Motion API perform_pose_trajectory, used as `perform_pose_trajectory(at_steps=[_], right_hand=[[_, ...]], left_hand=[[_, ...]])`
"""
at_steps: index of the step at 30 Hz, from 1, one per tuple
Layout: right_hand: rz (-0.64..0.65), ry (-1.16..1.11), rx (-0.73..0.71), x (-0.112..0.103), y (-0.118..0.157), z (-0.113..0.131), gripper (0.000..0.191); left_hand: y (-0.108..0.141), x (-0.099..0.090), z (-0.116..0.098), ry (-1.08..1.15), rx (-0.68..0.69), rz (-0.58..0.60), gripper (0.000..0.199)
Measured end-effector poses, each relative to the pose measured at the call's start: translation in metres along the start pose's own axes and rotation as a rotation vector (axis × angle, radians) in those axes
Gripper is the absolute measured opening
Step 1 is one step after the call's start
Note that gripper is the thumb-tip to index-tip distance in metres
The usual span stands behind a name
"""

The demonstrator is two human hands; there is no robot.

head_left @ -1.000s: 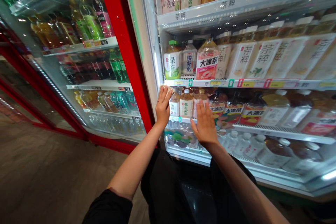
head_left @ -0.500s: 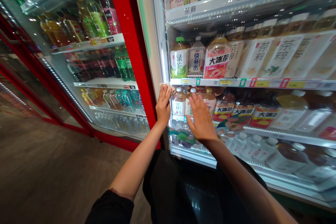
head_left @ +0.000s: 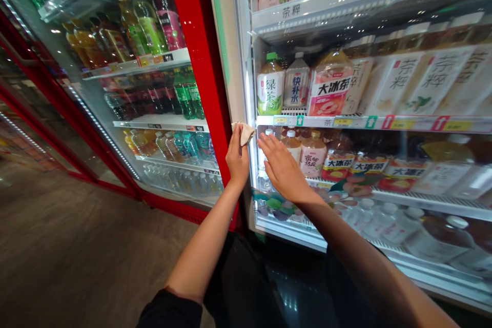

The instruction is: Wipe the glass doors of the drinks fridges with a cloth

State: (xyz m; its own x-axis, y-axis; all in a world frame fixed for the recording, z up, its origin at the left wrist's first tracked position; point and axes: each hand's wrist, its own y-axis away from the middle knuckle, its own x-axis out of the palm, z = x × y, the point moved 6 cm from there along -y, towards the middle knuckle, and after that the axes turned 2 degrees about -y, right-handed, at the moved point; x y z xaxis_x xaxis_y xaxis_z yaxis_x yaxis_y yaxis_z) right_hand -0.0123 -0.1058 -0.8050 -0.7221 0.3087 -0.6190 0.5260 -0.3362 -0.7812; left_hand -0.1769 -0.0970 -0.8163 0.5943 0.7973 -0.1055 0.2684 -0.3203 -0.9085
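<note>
A small beige cloth [head_left: 247, 134] lies under the fingers of my left hand [head_left: 236, 156], which presses it to the pale side frame [head_left: 235, 97] of the right cooler. The left hand's fingers are together and point up. My right hand [head_left: 282, 166] is empty and flat, its fingers stretched out close to the cooler's glass front near the left edge; whether it touches the glass I cannot tell. Behind the glass stand a green tea bottle [head_left: 270, 86] and a peach-coloured tea bottle [head_left: 313, 156] on separate shelves.
To the left stands a red-framed cooler [head_left: 203, 61] with several shelves of drinks. A white shelf edge [head_left: 346, 122] with price tags runs across the right cooler. Grey floor [head_left: 96, 246] shows at the lower left.
My right hand has moved left, closer to my left hand. More of the cloth shows beside my left fingers. The view has shifted slightly, so the coolers appear farther right.
</note>
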Motion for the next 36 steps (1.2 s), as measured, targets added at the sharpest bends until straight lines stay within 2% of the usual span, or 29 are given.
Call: perform_pose_trajectory(at_steps=[5, 8, 12, 17, 19, 22, 29, 32, 36], right_hand=[[0.085, 0.025, -0.187, 0.008, -0.039, 0.004, 0.064], [0.137, 0.085, -0.251, 0.012, -0.053, 0.002, 0.059], [0.147, 0.182, -0.288, 0.013, -0.05, -0.001, 0.058], [0.101, 0.251, -0.284, 0.014, -0.044, 0.003, 0.062], [0.084, 0.26, -0.269, 0.017, -0.047, 0.007, 0.062], [0.075, 0.256, -0.277, 0.019, -0.052, 0.01, 0.054], [0.054, 0.222, -0.353, 0.011, -0.045, -0.008, 0.061], [0.053, 0.203, -0.333, 0.018, -0.045, -0.008, 0.065], [0.118, 0.137, -0.348, 0.029, -0.046, -0.001, 0.066]], left_hand=[[-0.002, 0.003, 0.005, -0.025, -0.078, 0.042, 0.088], [0.0, 0.003, 0.008, -0.007, -0.089, 0.029, 0.092], [0.017, 0.0, 0.016, -0.013, -0.081, 0.0, 0.093], [0.052, 0.005, 0.021, -0.12, 0.033, -0.006, 0.083], [0.059, 0.008, 0.019, -0.139, 0.108, -0.013, 0.079], [0.059, 0.008, 0.017, -0.122, 0.181, 0.005, 0.084], [0.06, -0.003, 0.021, -0.102, 0.145, 0.083, 0.105], [0.063, -0.007, 0.025, -0.137, 0.11, 0.06, 0.103], [0.066, -0.01, 0.03, -0.131, 0.036, 0.062, 0.102]])
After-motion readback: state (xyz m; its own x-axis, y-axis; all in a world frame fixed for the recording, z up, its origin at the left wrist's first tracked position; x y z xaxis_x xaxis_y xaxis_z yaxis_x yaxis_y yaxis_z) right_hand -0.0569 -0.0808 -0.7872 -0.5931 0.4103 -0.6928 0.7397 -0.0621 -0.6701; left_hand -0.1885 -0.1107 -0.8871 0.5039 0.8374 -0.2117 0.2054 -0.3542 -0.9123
